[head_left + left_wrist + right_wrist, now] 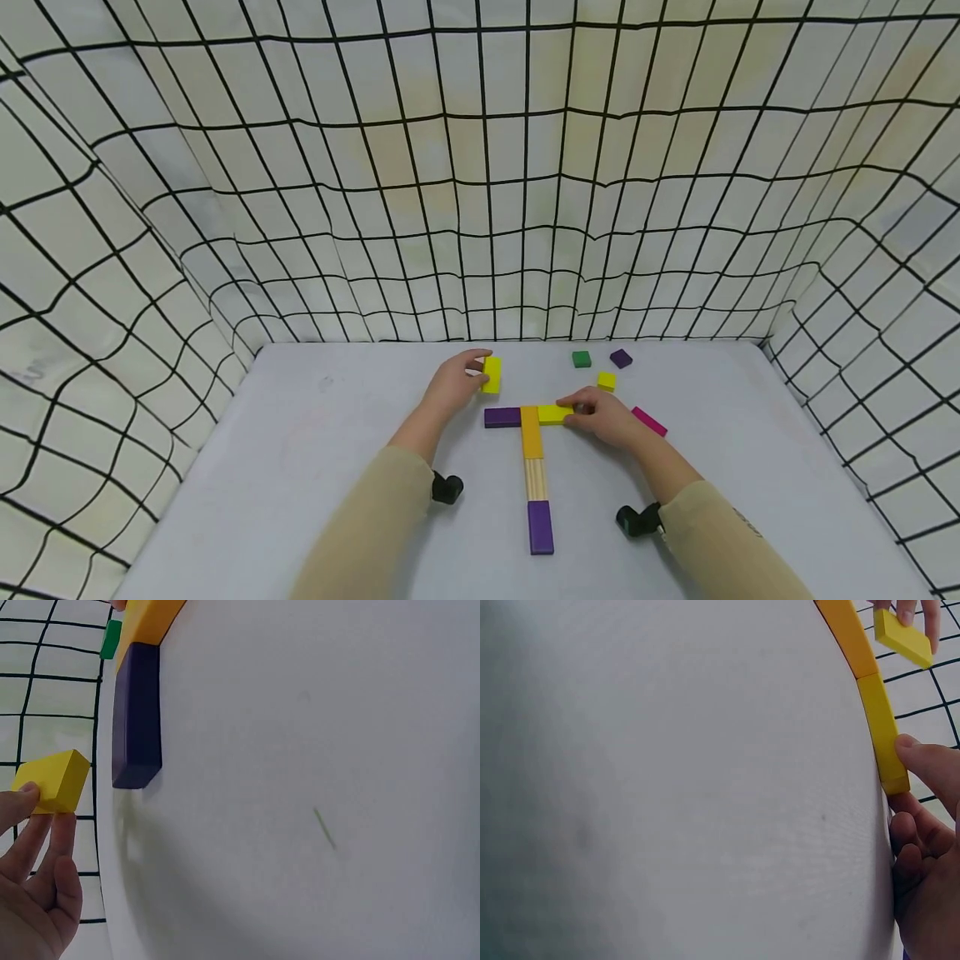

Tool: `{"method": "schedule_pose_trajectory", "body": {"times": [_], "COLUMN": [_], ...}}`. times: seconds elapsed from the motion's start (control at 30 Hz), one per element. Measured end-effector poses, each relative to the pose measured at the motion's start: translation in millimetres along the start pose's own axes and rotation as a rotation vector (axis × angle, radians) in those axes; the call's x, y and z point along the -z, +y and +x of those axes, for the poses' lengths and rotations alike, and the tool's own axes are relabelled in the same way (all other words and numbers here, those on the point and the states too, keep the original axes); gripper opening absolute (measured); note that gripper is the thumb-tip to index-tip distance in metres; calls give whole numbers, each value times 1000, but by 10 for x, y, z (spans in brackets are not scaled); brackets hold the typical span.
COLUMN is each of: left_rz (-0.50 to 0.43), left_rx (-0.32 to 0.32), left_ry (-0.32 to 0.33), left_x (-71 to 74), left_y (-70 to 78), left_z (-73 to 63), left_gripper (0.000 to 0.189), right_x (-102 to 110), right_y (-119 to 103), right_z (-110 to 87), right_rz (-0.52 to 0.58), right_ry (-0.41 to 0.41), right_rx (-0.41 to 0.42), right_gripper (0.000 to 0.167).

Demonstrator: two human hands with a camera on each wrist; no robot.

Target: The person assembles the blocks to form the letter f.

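My left hand (453, 383) pinches a yellow block (491, 375) between thumb and fingers, beyond the laid blocks; the left wrist view shows the same yellow block (52, 782) at the fingertips. On the white table, blocks form a T. Its crossbar has a dark purple block (501, 417) on the left and a second yellow block (551, 414) on the right. An orange block (531, 433) tops the stem, followed by a pale striped piece (536, 479) and a purple block (540, 527). My right hand (607, 417) grips the crossbar's yellow block by its right end, thumb against its side.
Behind the right hand lie a green block (581, 359), a small purple block (620, 357) and a small yellow block (607, 381). A pink block (649, 421) lies right beside that hand. Black netting (527, 208) over pale walls encloses the table's back and sides.
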State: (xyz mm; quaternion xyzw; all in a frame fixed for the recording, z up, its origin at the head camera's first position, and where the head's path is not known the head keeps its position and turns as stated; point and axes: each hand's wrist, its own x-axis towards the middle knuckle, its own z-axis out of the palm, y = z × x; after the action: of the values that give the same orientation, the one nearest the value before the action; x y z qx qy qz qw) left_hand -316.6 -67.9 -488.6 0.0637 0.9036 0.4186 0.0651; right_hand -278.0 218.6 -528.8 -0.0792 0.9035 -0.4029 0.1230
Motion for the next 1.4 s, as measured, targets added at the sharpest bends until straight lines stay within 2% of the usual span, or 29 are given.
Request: {"method": "schedule_pose_trajectory", "body": {"times": [0.3,0.57,0.87,1.2,1.3,1.4], "left_rz": [2,27,132,217,223,190], "left_rx": [19,48,60,18,14,23], "left_ry": [-54,-94,-136,-196,-204,-202], "left_x": [-239,-381,-416,-414,-416,-403], "left_y": [152,209,226,224,216,202], "left_z": [93,134,162,177,182,177], "left_gripper": [45,44,44,44,44,46], "right_x": [4,-10,4,2,-1,-5], "right_y": [-18,-4,-15,-39,-31,-29], "right_z": [-4,2,-7,-20,-18,-15], "right_rz": [2,10,-1,-2,-4,-3], "right_ry": [0,-1,7,9,12,12], "right_rx": [-11,-23,-14,-10,-6,-3], "right_gripper": [29,29,29,29,29,29]}}
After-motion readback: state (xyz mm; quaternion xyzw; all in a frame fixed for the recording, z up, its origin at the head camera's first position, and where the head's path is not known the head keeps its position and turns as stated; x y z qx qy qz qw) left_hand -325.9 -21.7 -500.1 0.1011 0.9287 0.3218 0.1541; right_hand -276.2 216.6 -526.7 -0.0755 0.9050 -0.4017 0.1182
